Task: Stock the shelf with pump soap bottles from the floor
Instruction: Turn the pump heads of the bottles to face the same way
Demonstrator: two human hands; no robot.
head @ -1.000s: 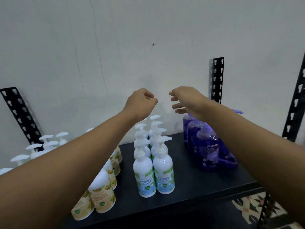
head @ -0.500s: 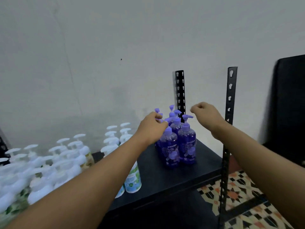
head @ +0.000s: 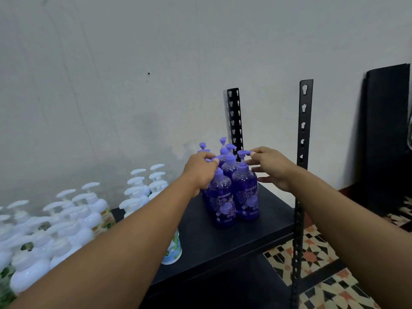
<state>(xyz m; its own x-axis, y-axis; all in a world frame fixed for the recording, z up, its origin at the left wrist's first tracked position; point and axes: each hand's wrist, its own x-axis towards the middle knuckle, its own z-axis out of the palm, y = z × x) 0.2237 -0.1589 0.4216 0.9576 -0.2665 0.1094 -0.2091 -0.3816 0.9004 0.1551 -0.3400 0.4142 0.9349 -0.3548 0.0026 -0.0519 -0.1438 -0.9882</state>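
Note:
Several purple pump soap bottles (head: 225, 204) stand in a tight cluster at the right end of the black shelf (head: 234, 239). My left hand (head: 200, 170) pinches the pump nozzle of the front left purple bottle. My right hand (head: 270, 167) has its thumb and forefinger on the pump nozzle of the front right purple bottle (head: 247, 195), other fingers spread beside the bottle. My left forearm hides part of the shelf and some white bottles.
Many white pump bottles (head: 66, 221) crowd the shelf's left half. Black perforated uprights stand at the back (head: 234, 117) and front right (head: 304, 130). A dark panel (head: 385, 139) leans on the wall at right. Patterned tile floor (head: 316, 262) lies below.
The view has swung right. Both hands moved from above the white bottles down onto the pump heads of the purple bottles; the right hand went from loosely closed to touching a nozzle.

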